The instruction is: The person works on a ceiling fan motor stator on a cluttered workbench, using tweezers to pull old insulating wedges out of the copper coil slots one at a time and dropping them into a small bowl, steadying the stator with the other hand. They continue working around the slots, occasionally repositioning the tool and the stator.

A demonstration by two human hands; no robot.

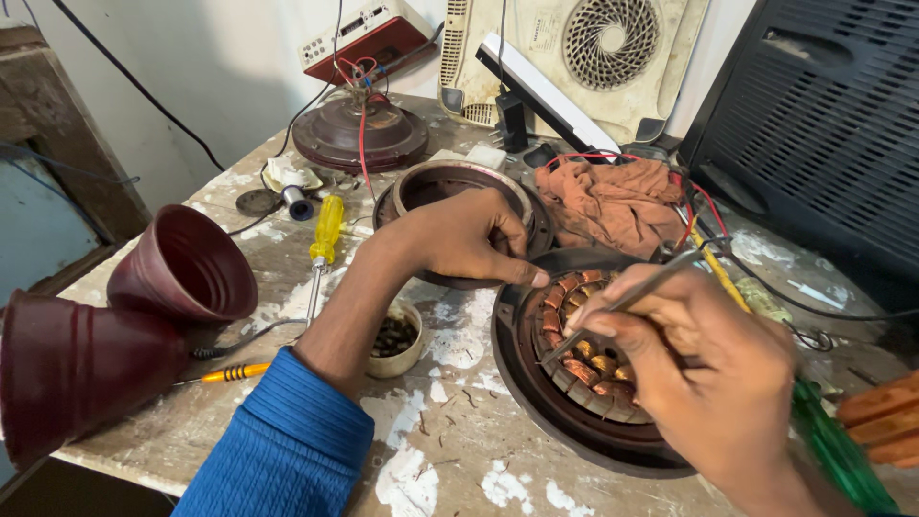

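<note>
A round dark motor housing (pixel 536 397) with a ring of copper windings (pixel 586 369) lies on the worn table. My right hand (pixel 708 373) holds a thin metal pick (pixel 627 299), its tip down among the windings. My left hand (pixel 459 239) reaches across, fingertips resting on the housing's upper rim, palm over a second round brown cover (pixel 431 182) behind it.
A yellow-handled screwdriver (pixel 324 239), a small cup of screws (pixel 392 340) and two maroon cones (pixel 182 263) lie left. A rust-coloured rag (pixel 613 201), red wires, a green-handled screwdriver (pixel 838 450) and a black speaker-like box (pixel 823 124) stand right. Another fan base (pixel 359 134) sits at the back.
</note>
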